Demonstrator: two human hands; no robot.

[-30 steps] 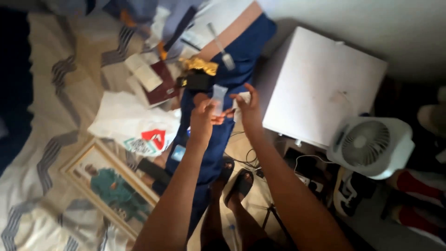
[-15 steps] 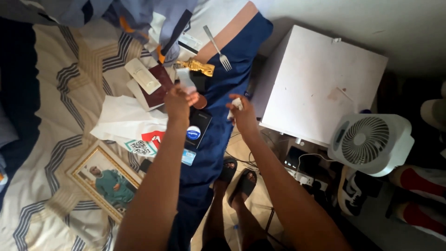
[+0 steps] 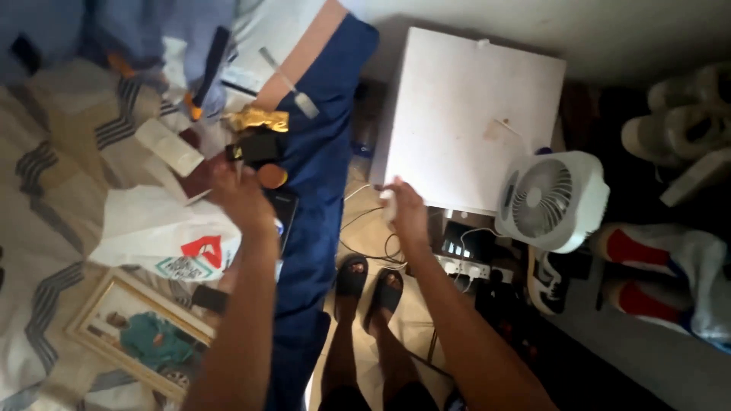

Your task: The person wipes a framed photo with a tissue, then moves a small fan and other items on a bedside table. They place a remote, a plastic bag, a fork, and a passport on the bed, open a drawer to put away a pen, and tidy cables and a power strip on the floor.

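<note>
While the left hand [image 3: 242, 196] reaches into the bed's clutter at centre left, grip hidden, the right hand [image 3: 403, 211] should keep pinching its small white object [image 3: 387, 202] steadily near the white table [image 3: 472, 114].

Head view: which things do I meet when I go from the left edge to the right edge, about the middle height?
Striped bedsheet → white plastic bag → left hand → blue cloth → right hand → white box → white fan
</note>
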